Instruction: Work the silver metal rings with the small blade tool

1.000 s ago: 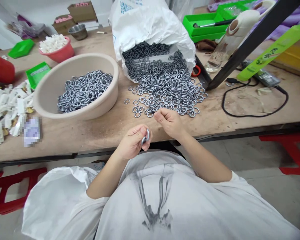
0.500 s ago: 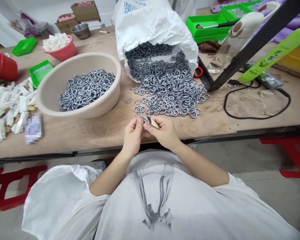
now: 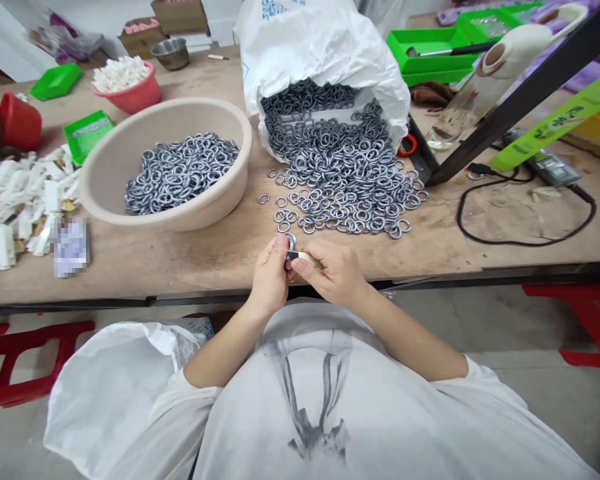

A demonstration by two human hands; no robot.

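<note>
Between finger and thumb, my left hand (image 3: 271, 273) pinches a grey ring (image 3: 291, 240) upright at the table's front edge. Closed round the pale handle of a small knife (image 3: 305, 257) is my right hand (image 3: 339, 272); the knife's dark blade meets the ring at my left thumb. Just beyond my hands lies a spread pile of grey rings (image 3: 350, 200), spilling from a white sack (image 3: 325, 50) tipped on its side. A beige basin (image 3: 100, 193) to the left holds many more such rings.
White pieces (image 3: 25, 200) are heaped at the far left, near a green tray (image 3: 87, 137) and a red bowl (image 3: 143, 93). On the right, a dark metal bar (image 3: 520, 100) slants up beside a black cable (image 3: 463, 220). An open white bag (image 3: 105, 393) stands below the table.
The knife blade has swung across to the left, against the ring, and now shows more fully. My right hand has turned slightly. The whole view has shifted a little.
</note>
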